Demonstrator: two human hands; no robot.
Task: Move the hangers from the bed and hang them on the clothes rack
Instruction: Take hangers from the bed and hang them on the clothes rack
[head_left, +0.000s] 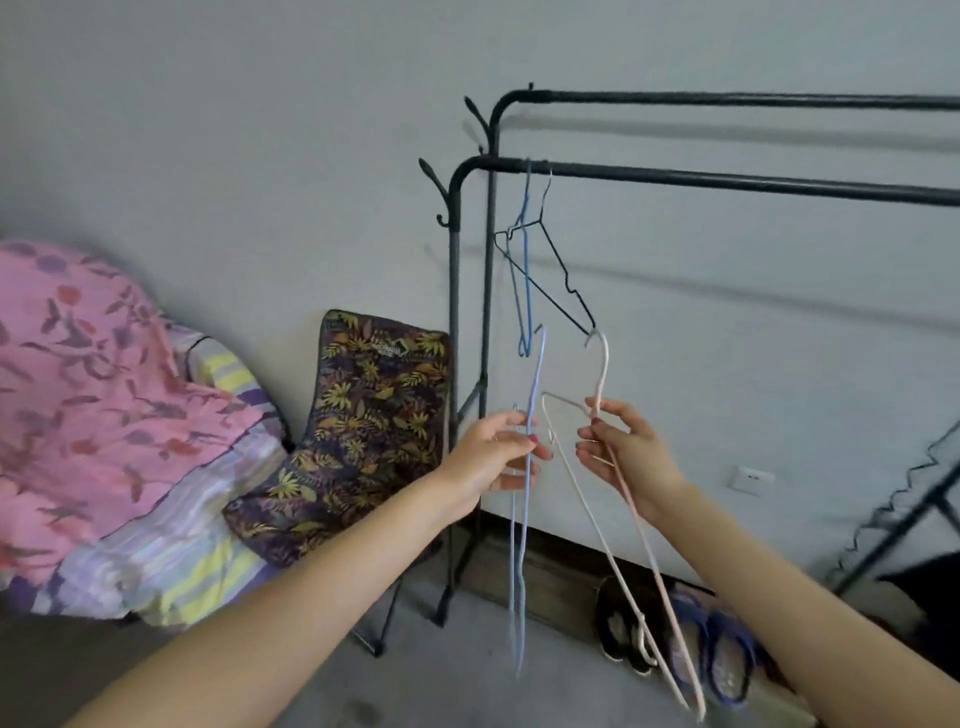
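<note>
Holding one wire hanger in each of the hands right now: left hand pinches a blue hanger, right hand pinches a pink hanger near its neck. The pink hook looks snagged on the corner of the black hanger hanging on the clothes rack beside another blue one. I'd unhook that first, then lift each hook clean over the front bar, one at a time. Bed sits off left.

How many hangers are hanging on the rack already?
2: a blue hanger and a black hanger hang side by side at the left end of the front rail.
</note>
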